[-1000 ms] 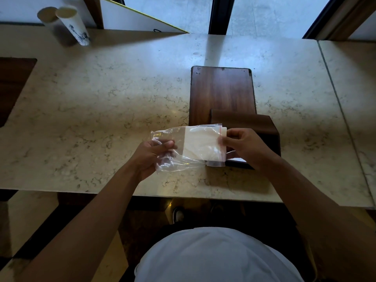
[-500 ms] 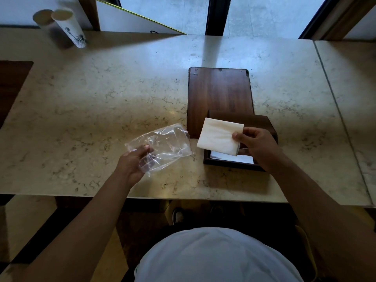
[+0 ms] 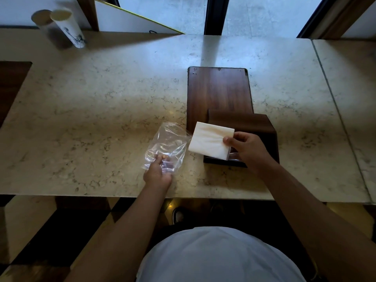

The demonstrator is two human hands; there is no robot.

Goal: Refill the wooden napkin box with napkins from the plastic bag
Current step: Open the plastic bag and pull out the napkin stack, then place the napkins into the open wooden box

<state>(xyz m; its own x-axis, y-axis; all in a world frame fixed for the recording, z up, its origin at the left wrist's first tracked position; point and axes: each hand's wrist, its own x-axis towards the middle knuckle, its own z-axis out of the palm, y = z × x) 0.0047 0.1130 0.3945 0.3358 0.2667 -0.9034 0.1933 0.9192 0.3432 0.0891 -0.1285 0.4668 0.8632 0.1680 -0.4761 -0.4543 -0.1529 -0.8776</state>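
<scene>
A dark wooden napkin box (image 3: 262, 129) stands on the marble table, its flat lid (image 3: 218, 94) lying open behind it. My right hand (image 3: 247, 149) pinches a stack of white napkins (image 3: 210, 143) by its right edge, tilted just above the box's open front. My left hand (image 3: 157, 173) grips the clear plastic bag (image 3: 167, 146), which looks empty and rests crumpled on the table left of the box. The box's inside is mostly hidden by the napkins and my hand.
The marble table (image 3: 91, 119) runs wide to the left. A white paper cup (image 3: 68, 27) stands at the far left corner with another cup (image 3: 41, 18) behind it. A seam (image 3: 337, 110) divides off a second slab at the right. The table's front edge lies under my forearms.
My right hand drew the napkin stack out of the bag and carried it over the box. My left hand pulled the emptied bag away to the left, then shifted back closer to the box.
</scene>
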